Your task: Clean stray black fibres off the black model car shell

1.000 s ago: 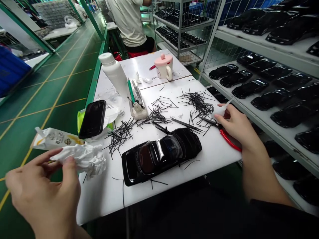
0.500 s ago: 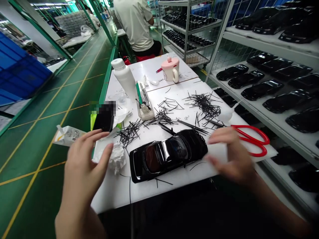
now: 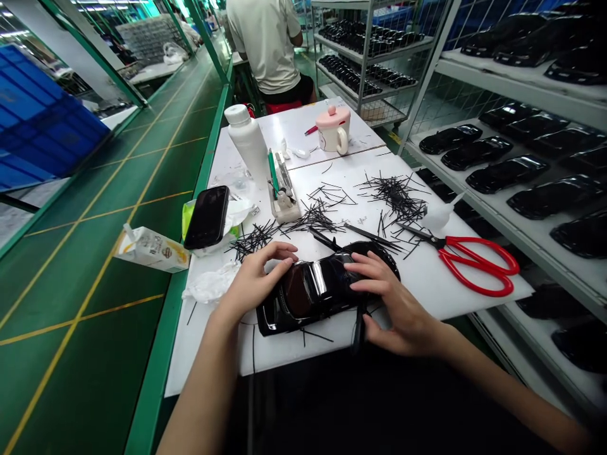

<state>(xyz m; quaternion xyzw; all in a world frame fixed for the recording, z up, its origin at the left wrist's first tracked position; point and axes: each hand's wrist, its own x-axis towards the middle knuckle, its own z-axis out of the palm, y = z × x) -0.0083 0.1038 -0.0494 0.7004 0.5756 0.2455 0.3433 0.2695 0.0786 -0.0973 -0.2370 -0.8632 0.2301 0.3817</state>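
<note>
A glossy black model car [image 3: 327, 278] lies on the white table in front of me. My left hand [image 3: 258, 275] has its fingers curled over the far rear side of the car, with the thumb near the rear window. My right hand [image 3: 391, 300] grips the front half, its fingers spread over the windshield and roof area. Its thumb is by the near door [image 3: 359, 325], which sticks out from the body. The far door [image 3: 325, 239] also stands out. Thin black strips [image 3: 317, 338] lie beside the car.
Red-handled scissors [image 3: 478, 262] lie at the right. Behind the car are piles of black strips [image 3: 393, 196], a tool tray [image 3: 287, 212], a white bottle [image 3: 249, 142] and a lidded mug [image 3: 334, 133]. A phone [image 3: 207, 218] and drink carton [image 3: 154, 248] are left. Racks of model cars [image 3: 507, 170] flank the table.
Both hands have come inward from either side and now hold the car. The near door has swung out from the body. The car sits slightly shifted in view.
</note>
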